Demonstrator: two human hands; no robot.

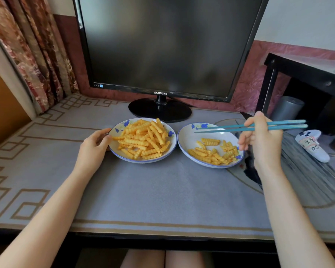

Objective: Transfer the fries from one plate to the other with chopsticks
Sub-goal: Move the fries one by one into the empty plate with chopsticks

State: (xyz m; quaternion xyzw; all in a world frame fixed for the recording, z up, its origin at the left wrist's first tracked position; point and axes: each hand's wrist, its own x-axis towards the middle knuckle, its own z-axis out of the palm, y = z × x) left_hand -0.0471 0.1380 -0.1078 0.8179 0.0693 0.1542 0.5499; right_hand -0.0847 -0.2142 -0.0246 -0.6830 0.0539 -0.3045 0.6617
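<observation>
Two white plates with blue flowers stand side by side on the grey cloth. The left plate (122,154) carries a heap of crinkle-cut fries (143,139). On the right plate (186,138) a smaller heap of fries (213,151) lies along its near side. My left hand (94,146) grips the left plate's left rim. My right hand (263,138) holds a pair of teal chopsticks (224,128) above the right plate, pointing left. Their tips sit slightly apart over the bare far part of that plate, with no fry between them.
A black Samsung monitor (162,47) stands on its round base (160,110) just behind the plates. To the right lie a white game controller (311,145) and a dark round mat (307,175). A black side table (302,74) stands at the far right, curtains (33,55) at the left.
</observation>
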